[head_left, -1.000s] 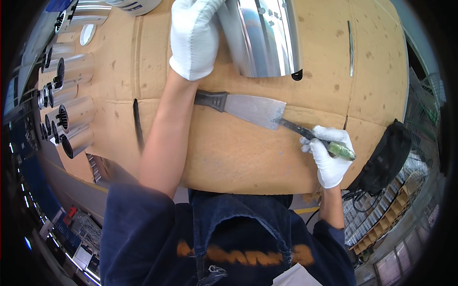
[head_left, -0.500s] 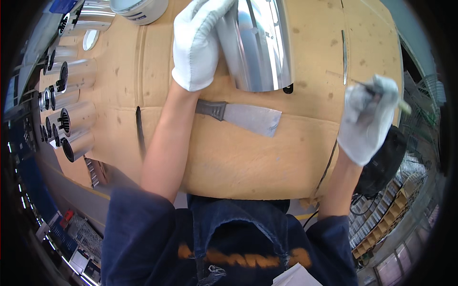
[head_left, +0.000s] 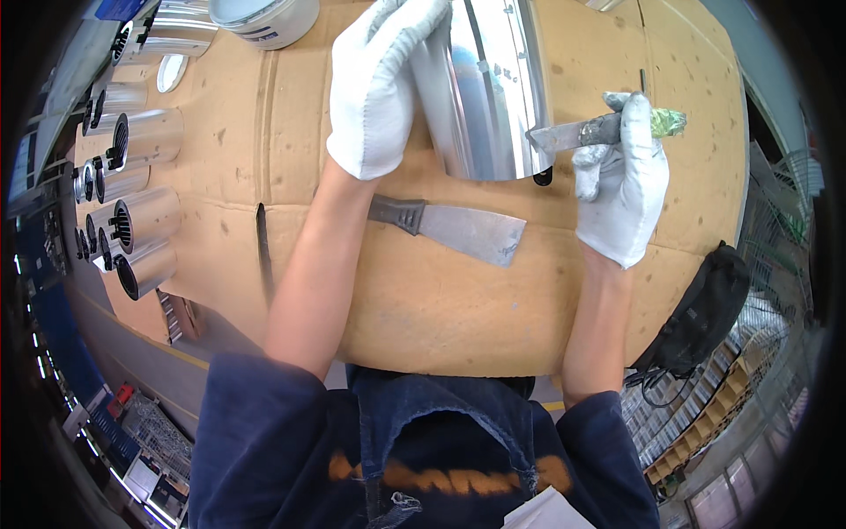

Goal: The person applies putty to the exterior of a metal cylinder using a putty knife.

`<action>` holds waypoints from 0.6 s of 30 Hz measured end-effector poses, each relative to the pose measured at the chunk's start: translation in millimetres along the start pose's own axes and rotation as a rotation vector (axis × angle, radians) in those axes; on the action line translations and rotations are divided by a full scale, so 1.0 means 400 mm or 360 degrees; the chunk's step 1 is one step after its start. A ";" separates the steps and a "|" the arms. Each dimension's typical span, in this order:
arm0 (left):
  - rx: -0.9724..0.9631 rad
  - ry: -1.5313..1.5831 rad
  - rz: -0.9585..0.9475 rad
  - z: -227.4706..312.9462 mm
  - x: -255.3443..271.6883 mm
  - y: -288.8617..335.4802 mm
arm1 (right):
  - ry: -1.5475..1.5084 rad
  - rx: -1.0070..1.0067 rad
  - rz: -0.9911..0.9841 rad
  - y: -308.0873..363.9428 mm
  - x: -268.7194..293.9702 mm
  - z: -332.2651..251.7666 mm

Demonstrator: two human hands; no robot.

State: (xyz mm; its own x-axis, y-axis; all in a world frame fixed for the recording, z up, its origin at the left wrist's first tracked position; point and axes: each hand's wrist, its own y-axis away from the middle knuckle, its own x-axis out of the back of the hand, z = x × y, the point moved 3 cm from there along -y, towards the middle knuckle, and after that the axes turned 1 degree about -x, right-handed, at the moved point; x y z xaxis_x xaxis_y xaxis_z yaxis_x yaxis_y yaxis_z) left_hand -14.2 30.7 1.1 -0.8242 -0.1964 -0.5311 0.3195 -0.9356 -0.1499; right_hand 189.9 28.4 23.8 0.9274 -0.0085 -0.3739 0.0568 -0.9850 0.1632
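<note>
A shiny metal cylinder (head_left: 485, 106) with a dark stripe down its wall lies at the top middle, its upper end cut off by the picture edge. My left hand (head_left: 374, 97), in a white glove, grips its left side. In my right hand (head_left: 626, 176), also gloved, is a small scraper (head_left: 586, 133) with a short blade and green wrapping at its back end. Its blade tip meets the cylinder's lower right edge; whether it presses there I cannot tell. A wide putty knife (head_left: 471, 231) lies on the cardboard below the cylinder, its handle end partly behind my left forearm.
Brown cardboard (head_left: 458, 326) covers the table. Several metal cylinders with black fittings (head_left: 145, 220) stand along the left edge. A white bucket (head_left: 273, 22) is at the top left, near a white oval piece (head_left: 172, 73). A black bag (head_left: 705, 304) hangs at the right edge.
My right hand has moved left with the scraper, from the table's right side to the cylinder's edge. The cylinder and my left hand have shifted slightly in the picture.
</note>
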 end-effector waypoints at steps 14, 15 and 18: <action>0.0014 -0.0070 -0.0020 0.013 -0.013 0.004 | 0.0101 -0.0056 0.0061 0.001 -0.001 0.006; -0.0030 -0.0130 -0.0037 0.017 -0.015 0.004 | 0.0103 -0.0054 0.0064 0.000 0.003 0.006; -0.0042 -0.0132 -0.0016 0.011 -0.010 0.004 | 0.0054 0.0016 0.0033 0.000 0.007 0.004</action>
State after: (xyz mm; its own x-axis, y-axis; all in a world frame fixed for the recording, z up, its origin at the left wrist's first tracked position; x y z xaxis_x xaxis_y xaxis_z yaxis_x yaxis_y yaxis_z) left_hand -12.2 28.7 6.5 -0.8629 -0.2117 -0.4589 0.3224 -0.9299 -0.1772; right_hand 191.9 28.3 21.4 0.9403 -0.0235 -0.3394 0.0337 -0.9863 0.1618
